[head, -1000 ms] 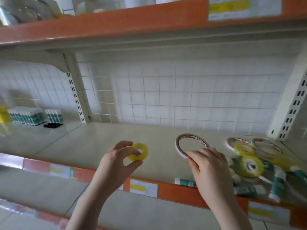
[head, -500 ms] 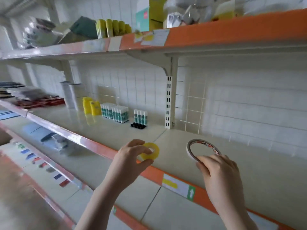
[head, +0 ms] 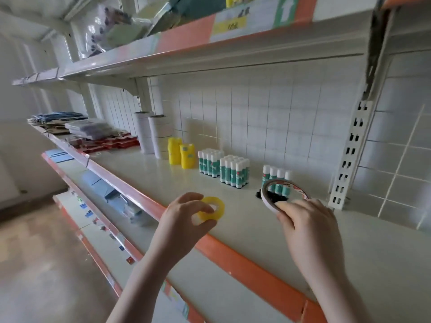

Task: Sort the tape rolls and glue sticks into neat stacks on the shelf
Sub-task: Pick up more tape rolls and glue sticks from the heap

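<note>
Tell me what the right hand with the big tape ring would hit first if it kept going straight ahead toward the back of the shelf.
Probably the short row of glue sticks right behind the white tape ring held by the right hand; depth is uncertain from this single view.

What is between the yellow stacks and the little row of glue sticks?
In the head view, two blocks of upright glue sticks stand between the yellow stacks and the short row.

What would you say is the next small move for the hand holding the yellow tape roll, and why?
Probably carry the yellow tape roll, pinched by the left hand, back-left to the yellow stacks and set it on top, since they match in colour.
</note>
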